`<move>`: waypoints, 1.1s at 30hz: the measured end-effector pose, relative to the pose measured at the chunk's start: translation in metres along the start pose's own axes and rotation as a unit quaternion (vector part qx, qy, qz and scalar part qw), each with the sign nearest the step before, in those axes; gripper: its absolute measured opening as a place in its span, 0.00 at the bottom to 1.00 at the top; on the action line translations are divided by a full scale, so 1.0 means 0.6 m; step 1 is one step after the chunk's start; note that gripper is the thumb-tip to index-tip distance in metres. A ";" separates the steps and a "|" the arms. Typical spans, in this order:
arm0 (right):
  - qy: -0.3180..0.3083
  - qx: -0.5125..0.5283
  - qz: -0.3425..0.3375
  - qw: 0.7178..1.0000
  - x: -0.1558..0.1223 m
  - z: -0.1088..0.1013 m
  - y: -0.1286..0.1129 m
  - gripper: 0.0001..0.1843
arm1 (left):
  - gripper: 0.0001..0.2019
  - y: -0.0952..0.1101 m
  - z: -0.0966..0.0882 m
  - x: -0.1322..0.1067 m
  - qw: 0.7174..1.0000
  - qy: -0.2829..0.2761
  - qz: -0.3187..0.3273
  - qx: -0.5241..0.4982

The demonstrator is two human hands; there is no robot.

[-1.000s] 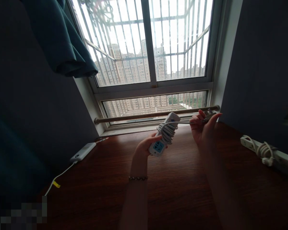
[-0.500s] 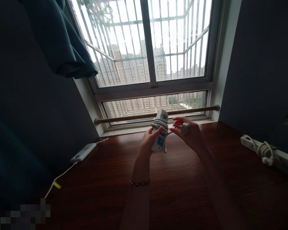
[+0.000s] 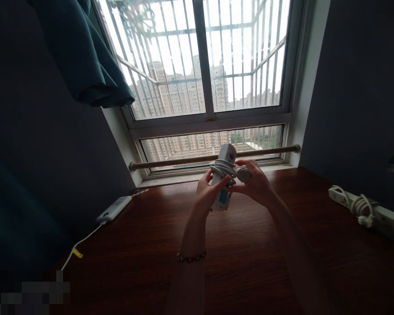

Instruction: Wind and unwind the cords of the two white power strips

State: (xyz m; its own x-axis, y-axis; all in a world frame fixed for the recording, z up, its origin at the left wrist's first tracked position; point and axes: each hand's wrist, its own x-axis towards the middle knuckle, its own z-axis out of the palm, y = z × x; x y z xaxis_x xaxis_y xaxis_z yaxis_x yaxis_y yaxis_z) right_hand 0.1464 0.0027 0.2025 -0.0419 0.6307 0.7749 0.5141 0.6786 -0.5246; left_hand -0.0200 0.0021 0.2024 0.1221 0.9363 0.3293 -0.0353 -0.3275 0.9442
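A white power strip (image 3: 227, 151) with blue socket faces is held up over the wooden surface, tilted, in front of the window. My left hand (image 3: 205, 192) is closed around its lower part, the thumb across the front. Several turns of white cord (image 3: 223, 167) are wound around its middle. On the right side, my right hand (image 3: 258, 186) grips the cord's plug (image 3: 244, 175) between thumb and fingers, close against the wound cord. The plug's pins are hidden from view.
A second white power strip (image 3: 392, 218) with cord wound on it lies at the right. At the left is a white box-shaped device (image 3: 114, 210) with a cable. A metal rail (image 3: 184, 162) crosses before the window, and a blue curtain (image 3: 85, 65) hangs at upper left.
My right hand has moved left, bringing the plug up against the wound cord. The power strip has shifted slightly right and up and turned a little in my left hand.
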 end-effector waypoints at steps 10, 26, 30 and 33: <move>0.001 0.015 -0.053 0.998 0.003 -0.012 0.000 0.17 | 0.23 0.022 -0.001 -0.017 0.994 -0.111 0.012 -0.007; 0.078 -0.035 -0.018 0.996 0.004 -0.020 -0.005 0.13 | 0.31 0.009 0.000 -0.023 0.966 -0.214 -0.142 -0.022; 0.034 -0.010 -0.048 0.998 -0.002 -0.012 -0.017 0.14 | 0.33 0.003 -0.003 -0.020 0.952 -0.213 -0.173 -0.134; -0.006 0.002 -0.065 0.998 -0.005 -0.010 -0.023 0.17 | 0.34 -0.007 -0.007 -0.014 0.951 -0.207 -0.162 -0.164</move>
State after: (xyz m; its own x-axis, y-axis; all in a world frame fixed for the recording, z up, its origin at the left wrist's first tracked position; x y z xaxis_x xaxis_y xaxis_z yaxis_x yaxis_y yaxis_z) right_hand 0.1444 -0.0105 0.2096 -0.1183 0.5427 0.8316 0.5001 0.7561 -0.4222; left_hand -0.0253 -0.0038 0.1954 0.5572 0.8286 0.0545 -0.2285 0.0899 0.9694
